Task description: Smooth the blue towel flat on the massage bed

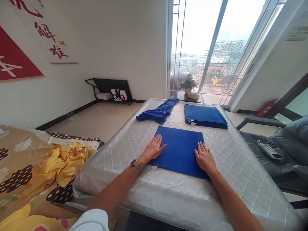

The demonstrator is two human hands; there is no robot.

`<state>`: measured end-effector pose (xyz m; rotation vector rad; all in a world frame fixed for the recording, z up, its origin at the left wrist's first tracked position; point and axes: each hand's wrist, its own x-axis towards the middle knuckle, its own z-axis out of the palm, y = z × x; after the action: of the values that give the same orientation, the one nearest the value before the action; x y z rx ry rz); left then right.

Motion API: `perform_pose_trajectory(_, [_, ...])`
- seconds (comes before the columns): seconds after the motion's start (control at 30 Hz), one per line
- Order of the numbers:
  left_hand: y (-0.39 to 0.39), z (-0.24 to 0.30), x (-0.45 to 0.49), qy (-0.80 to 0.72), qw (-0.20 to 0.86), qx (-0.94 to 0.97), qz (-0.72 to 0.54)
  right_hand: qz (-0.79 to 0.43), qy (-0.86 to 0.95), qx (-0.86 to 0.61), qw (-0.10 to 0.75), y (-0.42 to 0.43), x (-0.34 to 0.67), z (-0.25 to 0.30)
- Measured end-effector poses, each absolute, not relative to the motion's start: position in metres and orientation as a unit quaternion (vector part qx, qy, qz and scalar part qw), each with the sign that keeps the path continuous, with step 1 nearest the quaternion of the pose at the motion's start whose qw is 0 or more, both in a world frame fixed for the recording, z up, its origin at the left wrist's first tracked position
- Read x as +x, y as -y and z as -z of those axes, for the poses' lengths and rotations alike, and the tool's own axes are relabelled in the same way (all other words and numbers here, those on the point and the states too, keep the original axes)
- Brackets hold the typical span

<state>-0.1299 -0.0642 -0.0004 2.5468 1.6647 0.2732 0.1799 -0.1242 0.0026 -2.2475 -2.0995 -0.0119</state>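
A folded blue towel (pixel 180 147) lies flat on a silver quilted mattress (pixel 168 192) in front of me. My left hand (pixel 154 149) rests flat on the towel's left edge with its fingers stretched out; a watch is on that wrist. My right hand (pixel 204 157) lies flat on the towel's right edge, fingers straight and together. Further back, a stack of folded blue towels (pixel 204 116) sits at the right. An unfolded, crumpled blue towel (pixel 158 112) lies at the back left.
A bed with a patterned yellow and brown cover (pixel 36 170) is at the left. A grey chair (pixel 276 150) with a remote stands at the right. Behind the mattress are a potted plant (pixel 188 84), glass balcony doors and a black low shelf (pixel 108 89).
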Motion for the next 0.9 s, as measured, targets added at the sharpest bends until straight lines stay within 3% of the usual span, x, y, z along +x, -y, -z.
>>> perform_pose_trajectory(0.23, [0.064,0.002,-0.126,-0.544,0.048,0.832,-0.097,0.022,0.692,-0.721,0.007,0.159,0.181,-0.015])
perform_pose_trajectory(0.57, [0.077,-0.014,-0.115,-0.536,0.02,0.837,-0.105,-0.002,0.697,-0.717,0.031,0.212,0.176,0.011])
perform_pose_trajectory(0.9, [0.146,-0.024,0.006,-0.23,0.074,0.963,-0.116,0.008,0.709,-0.703,0.056,0.212,0.177,0.013])
